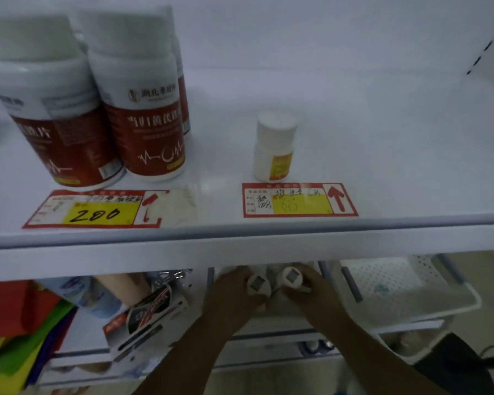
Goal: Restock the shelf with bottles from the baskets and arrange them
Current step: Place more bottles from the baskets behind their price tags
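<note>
White shelf [382,138] surface fills the upper part of the view, with its front lip running across the middle. At the left of the shelf stand two large white-capped bottles with red labels, one at the front left [54,118] and one just beside it to the right [146,109]; a third of the same kind is partly hidden behind the second. A red and yellow price tag [94,209] marked 280 lies flat in front of them. Near the centre of the shelf, well apart from the large bottles, one small white bottle [274,146] with a yellow label stands upright, directly behind a second price tag [300,199] bearing a red arrow. Below the front lip, both my hands are held close together. My left hand [234,292] has its fingers curled round a left-hand bottle [257,285], small and white, with its flat end turned toward me. My right hand [311,289] grips a matching right-hand bottle [291,277] in the same way, just beside the first. Both held bottles sit under the shelf edge, not on the shelf. To the right of my hands a white perforated basket [439,313] rests on a lower level. At the lower left lie brightly coloured packs [26,323] and a boxed item with a dark label [149,312]; its print is too blurred to read.
</note>
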`<action>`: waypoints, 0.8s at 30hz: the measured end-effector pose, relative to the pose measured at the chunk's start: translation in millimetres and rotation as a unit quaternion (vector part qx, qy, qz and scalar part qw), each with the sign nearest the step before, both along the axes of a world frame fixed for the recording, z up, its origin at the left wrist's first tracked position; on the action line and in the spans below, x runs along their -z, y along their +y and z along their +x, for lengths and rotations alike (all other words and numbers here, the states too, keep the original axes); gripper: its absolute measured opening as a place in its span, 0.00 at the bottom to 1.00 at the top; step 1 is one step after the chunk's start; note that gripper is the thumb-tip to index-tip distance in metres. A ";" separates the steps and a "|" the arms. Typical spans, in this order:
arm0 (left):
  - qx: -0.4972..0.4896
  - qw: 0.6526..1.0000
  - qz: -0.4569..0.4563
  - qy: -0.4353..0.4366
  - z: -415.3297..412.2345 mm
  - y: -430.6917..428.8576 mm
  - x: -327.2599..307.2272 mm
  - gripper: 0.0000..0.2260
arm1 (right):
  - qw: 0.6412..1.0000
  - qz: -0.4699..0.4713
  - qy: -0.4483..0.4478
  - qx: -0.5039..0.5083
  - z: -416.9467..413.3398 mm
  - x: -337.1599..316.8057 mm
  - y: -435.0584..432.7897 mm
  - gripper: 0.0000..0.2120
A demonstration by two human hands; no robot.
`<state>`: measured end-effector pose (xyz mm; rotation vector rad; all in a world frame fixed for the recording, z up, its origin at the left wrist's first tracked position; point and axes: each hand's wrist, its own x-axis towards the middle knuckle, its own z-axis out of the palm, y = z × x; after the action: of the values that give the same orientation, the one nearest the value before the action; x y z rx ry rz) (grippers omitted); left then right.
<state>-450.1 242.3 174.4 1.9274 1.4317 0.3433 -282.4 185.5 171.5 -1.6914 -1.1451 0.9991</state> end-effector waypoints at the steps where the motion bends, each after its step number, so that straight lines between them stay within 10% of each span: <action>1: -0.014 0.999 -0.010 -0.045 -5.1 -1.9 -10.0 0.13 | 0.999 0.011 0.037 0.022 2.7 -11.6 -3.3 0.12; 7: -0.059 0.914 -0.170 -0.365 -22.0 -64.8 -95.9 0.08 | 0.979 0.018 0.203 0.010 18.9 -83.1 -50.6 0.05; 13: -0.192 0.789 -0.214 -0.543 11.9 -183.1 -161.2 0.23 | 0.914 0.021 0.401 -0.047 30.2 -141.9 -135.6 0.14; 24: -0.195 0.781 -0.140 -0.576 26.9 -325.4 -243.0 0.19 | 0.764 -0.060 0.610 -0.203 20.1 -216.0 -232.0 0.23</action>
<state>-423.2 -83.1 417.4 0.7839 0.8876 1.1796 -262.3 -46.5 387.5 -0.5010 -0.5023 2.0224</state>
